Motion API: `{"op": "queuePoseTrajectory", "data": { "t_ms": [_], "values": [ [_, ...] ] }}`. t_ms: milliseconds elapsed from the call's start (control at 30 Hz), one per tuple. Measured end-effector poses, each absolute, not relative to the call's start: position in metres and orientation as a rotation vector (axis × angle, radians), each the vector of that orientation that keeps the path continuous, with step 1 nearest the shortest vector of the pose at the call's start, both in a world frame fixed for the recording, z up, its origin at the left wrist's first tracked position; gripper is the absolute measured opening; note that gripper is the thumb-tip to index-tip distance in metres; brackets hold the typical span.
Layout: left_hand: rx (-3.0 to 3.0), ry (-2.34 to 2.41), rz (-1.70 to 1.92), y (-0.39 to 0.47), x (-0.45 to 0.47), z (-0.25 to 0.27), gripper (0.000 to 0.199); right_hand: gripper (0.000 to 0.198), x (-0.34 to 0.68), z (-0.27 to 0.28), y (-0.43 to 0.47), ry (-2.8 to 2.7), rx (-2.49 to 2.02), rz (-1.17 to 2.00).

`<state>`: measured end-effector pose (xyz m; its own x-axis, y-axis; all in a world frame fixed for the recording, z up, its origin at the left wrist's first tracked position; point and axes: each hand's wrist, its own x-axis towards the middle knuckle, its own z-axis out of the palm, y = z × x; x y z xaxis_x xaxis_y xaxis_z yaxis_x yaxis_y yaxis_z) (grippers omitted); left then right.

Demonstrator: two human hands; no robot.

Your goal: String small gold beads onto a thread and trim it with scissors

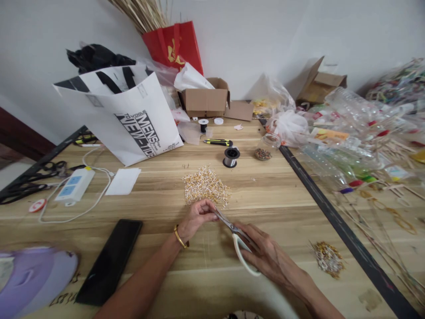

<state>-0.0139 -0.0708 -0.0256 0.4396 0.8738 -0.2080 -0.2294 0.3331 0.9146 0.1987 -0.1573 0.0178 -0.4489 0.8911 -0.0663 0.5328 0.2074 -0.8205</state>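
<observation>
My right hand (262, 250) grips a pair of scissors (245, 257) with pale handles, its thumb through one loop. The blades point up and left and reach the fingertips of my left hand (195, 218). That hand is closed in a pinch, with a gold bracelet at the wrist. Whatever lies between its fingers is too small to make out. Just beyond the left hand spreads a heap of tiny gold and silver beads (205, 184). A small bunch of gold and silver beaded pieces (328, 259) lies to the right.
Behind the beads stand a wire spool (231, 157), a yellow cutter (218, 142) and a jar of beads (264, 153). A black phone (111, 261) and a power strip (75, 186) lie left. A white bag (133, 115) stands behind; plastic bottles (348, 155) crowd the right.
</observation>
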Motion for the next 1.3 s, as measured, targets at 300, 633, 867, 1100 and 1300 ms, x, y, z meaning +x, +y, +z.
{"op": "queuePoseTrajectory", "data": {
  "t_ms": [300, 633, 867, 1100, 1300],
  "values": [
    [0.962, 0.823, 0.834, -0.071, -0.014, -0.022, 0.028, 0.047, 0.199, 0.018, -0.156, -2.058, -1.316, 1.147],
    [0.956, 0.833, 0.825, -0.071, -0.014, -0.021, 0.030, 0.042, 0.196, 0.025, -0.156, -2.041, -1.313, 1.153],
    [0.946, 0.807, 0.812, -0.071, -0.015, -0.023, 0.033, 0.041, 0.196, 0.027, -0.156, -2.078, -1.340, 1.160],
    [0.951, 0.797, 0.809, -0.071, -0.015, -0.024, 0.034, 0.037, 0.195, 0.030, -0.157, -2.095, -1.339, 1.162],
    [0.963, 0.788, 0.790, -0.071, -0.015, -0.024, 0.034, 0.041, 0.196, 0.028, -0.157, -2.126, -1.324, 1.105]
  ]
}}
